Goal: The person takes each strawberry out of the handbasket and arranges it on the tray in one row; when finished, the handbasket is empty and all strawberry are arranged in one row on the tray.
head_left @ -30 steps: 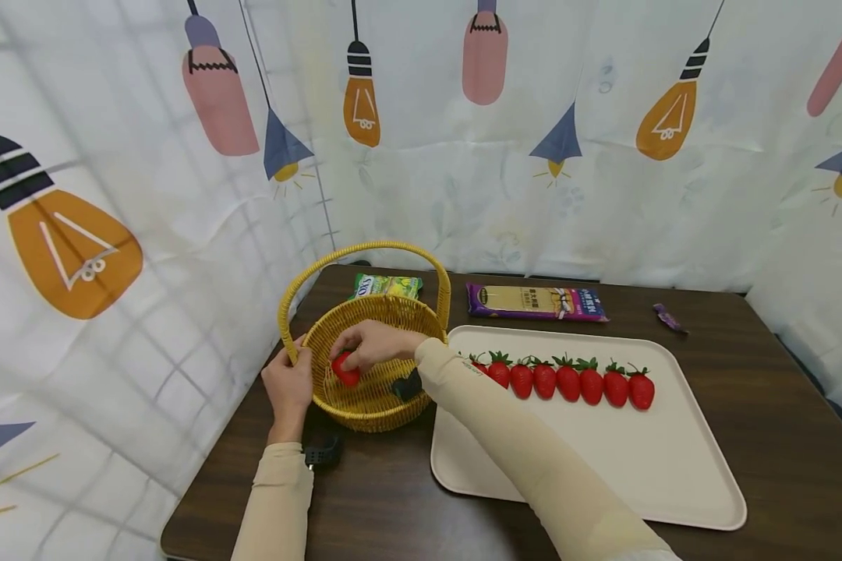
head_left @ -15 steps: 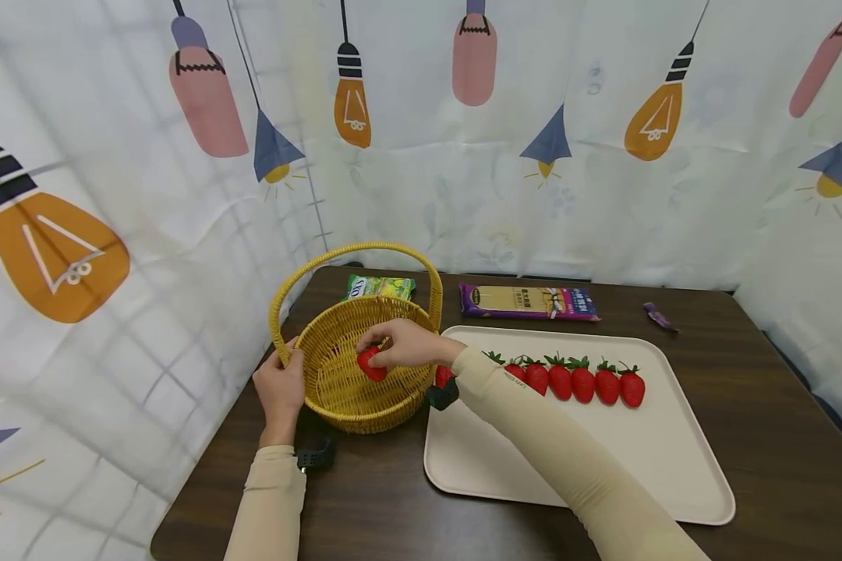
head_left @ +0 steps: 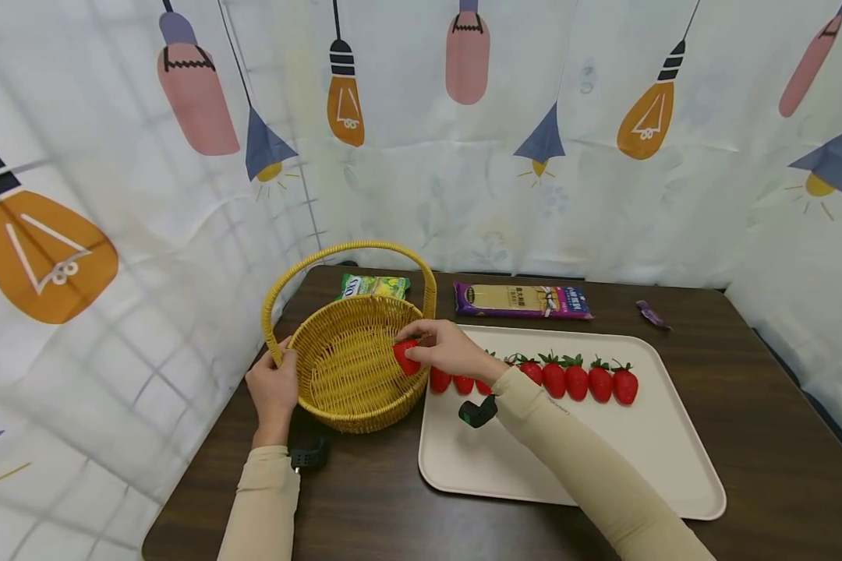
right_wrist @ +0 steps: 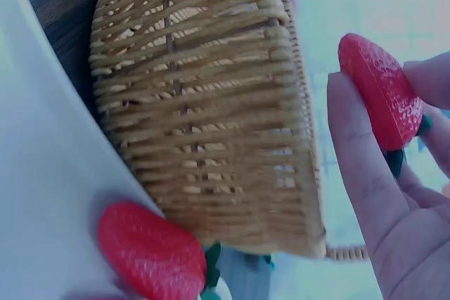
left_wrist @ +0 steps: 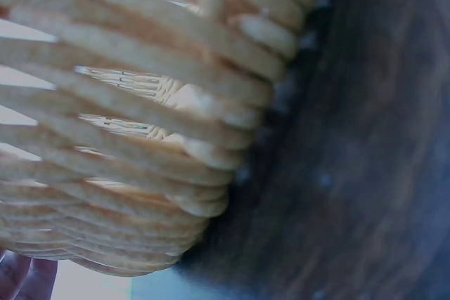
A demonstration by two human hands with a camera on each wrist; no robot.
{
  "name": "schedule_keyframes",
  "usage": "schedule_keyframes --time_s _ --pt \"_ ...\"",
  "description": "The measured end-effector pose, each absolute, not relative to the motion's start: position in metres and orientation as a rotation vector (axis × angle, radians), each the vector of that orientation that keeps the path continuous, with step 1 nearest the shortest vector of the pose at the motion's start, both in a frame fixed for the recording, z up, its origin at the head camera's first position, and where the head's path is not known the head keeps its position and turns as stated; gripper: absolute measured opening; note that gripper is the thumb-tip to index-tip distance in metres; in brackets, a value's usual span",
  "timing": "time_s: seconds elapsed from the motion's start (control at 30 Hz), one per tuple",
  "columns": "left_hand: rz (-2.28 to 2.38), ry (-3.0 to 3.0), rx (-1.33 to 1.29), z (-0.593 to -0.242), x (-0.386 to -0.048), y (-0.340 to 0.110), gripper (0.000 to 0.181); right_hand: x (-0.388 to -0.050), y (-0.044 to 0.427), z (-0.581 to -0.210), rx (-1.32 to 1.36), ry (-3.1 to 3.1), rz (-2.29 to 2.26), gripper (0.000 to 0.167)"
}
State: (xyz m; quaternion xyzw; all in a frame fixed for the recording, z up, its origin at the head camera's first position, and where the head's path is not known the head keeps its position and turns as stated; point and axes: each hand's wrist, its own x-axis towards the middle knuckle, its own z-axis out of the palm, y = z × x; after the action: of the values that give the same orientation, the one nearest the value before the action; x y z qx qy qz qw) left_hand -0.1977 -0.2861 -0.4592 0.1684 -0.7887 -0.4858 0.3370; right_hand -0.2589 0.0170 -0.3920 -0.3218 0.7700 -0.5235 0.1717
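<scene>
My right hand (head_left: pixel 449 348) pinches a red strawberry (head_left: pixel 406 357) between thumb and fingers, over the right rim of a yellow woven basket (head_left: pixel 358 417). In the right wrist view this strawberry (right_wrist: pixel 383 93) has its green leaves towards the palm, and the basket wall (right_wrist: pixel 211 117) stands beside the hand. My left hand (head_left: pixel 274 387) grips the basket's left side where the arched handle meets the rim; its fingers are partly hidden. Several more strawberries (head_left: pixel 577 380) lie in a row on a cream tray (head_left: pixel 568 467), right of the basket, some of them behind my right wrist.
Behind the tray lies a long purple food packet (head_left: pixel 522 301). A green packet (head_left: pixel 375 286) sits behind the basket, and a small purple wrapper (head_left: pixel 652 315) is at the back right. A patterned curtain (head_left: pixel 421 156) closes off the dark table's back and left.
My right hand has carried the strawberry rightward from inside the basket to its right rim. The tray's left-hand strawberries have come into sight. My left hand keeps its grip on the basket.
</scene>
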Motion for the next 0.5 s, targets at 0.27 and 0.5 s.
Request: schedule_keyframes --time_s 0.27,0.5 --pt "-1.252 -2.047 0.419 -0.462 -0.198 -0.287 0.028 -0.255 0.047 -0.399 -0.807 2.227 -1.570 0.028" --pt "-1.259 -2.048 0.438 -0.461 -0.198 -0.287 0.029 -0.250 0.085 -0.406 -0.661 2.337 -1.576 0.030"
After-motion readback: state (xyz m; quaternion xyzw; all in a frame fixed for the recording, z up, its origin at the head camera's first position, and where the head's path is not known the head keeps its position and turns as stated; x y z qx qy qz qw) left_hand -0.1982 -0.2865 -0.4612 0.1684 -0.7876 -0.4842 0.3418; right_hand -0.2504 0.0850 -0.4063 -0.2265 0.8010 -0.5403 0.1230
